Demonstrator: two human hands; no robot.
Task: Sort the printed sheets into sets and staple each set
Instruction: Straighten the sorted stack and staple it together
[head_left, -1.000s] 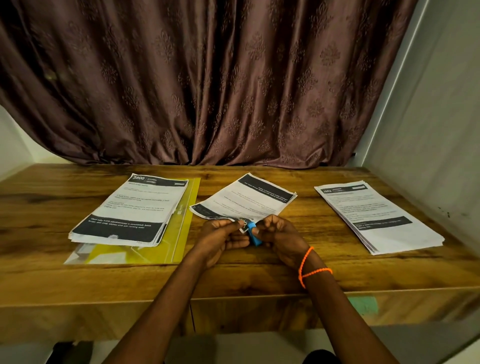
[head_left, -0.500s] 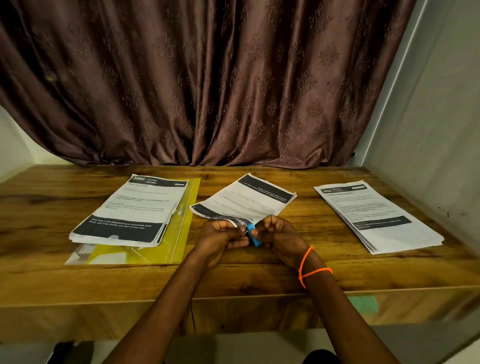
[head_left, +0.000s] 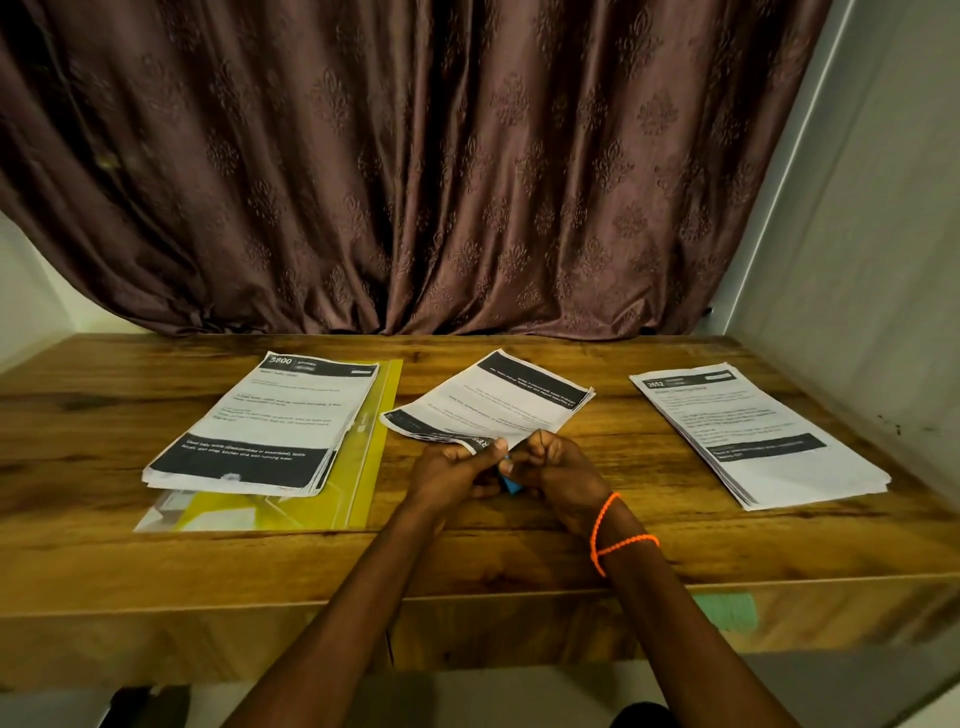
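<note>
I see both forearms reaching in from the near edge of the wooden table (head_left: 675, 540) and meeting at its middle. The left hand (head_left: 452, 470) is curled, thumb on top, pinching the near corner of the middle set of sheets (head_left: 493, 402). The right hand (head_left: 556, 467) is also curled, knuckles up, closed around a small blue stapler (head_left: 510, 482) that shows only as a sliver between the two hands. I can't tell whether the stapler's mouth is on the paper; the fingers hide it. The two hands touch, pressed together over that corner. An orange bracelet (head_left: 605, 535) loops the right wrist.

The middle set lies on the table just beyond the hands, turned at an angle, its near corner lifted in the pinch. To the left of that set, a thick left stack (head_left: 265, 421) rests on a yellow folder (head_left: 374, 441). To the right of it, well apart, lies the right stack (head_left: 753, 431), flat on the wood. Behind all three hangs a brown curtain (head_left: 415, 171)
</note>
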